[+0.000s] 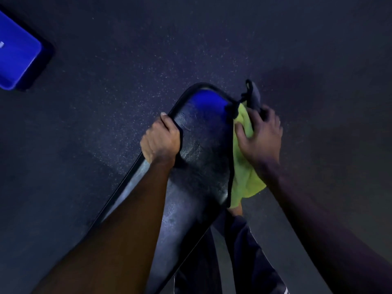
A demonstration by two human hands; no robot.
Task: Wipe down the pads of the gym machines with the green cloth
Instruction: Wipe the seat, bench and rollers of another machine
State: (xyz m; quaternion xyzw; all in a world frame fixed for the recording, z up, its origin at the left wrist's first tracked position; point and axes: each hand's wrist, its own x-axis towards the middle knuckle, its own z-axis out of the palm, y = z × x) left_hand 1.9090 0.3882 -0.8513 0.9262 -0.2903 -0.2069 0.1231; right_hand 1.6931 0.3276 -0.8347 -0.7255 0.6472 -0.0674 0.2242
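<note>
Head view, looking steeply down; light is dim and blue-tinted.

Left hand: fingers curled over the left rim of the pad, thumb side toward the camera, clamped on that edge. Forearm runs down to the lower left corner of the view.

Right hand: fingers spread and mostly straight, palm laid flat on the green cloth, pressing it against the right side of the pad. Thumb lies on the cloth; fingertips reach past its upper edge toward a black fitting at the pad's upper right corner. Whether the fingertips touch that fitting cannot be told, as the area is dark.

Green cloth: bunched between palm and pad edge, its lower part hanging loose below the hand, beside the pad's right rim.

Pad: long, black, glossy, with a raised piped border; runs from lower left to upper centre. Surface shows a patchy sheen, and a blue reflection sits at its far rounded end.

Surroundings: dark speckled floor under everything. Blue bin at the upper left edge, well apart from the pad. Dark trousers with a pale stripe show below the pad.
</note>
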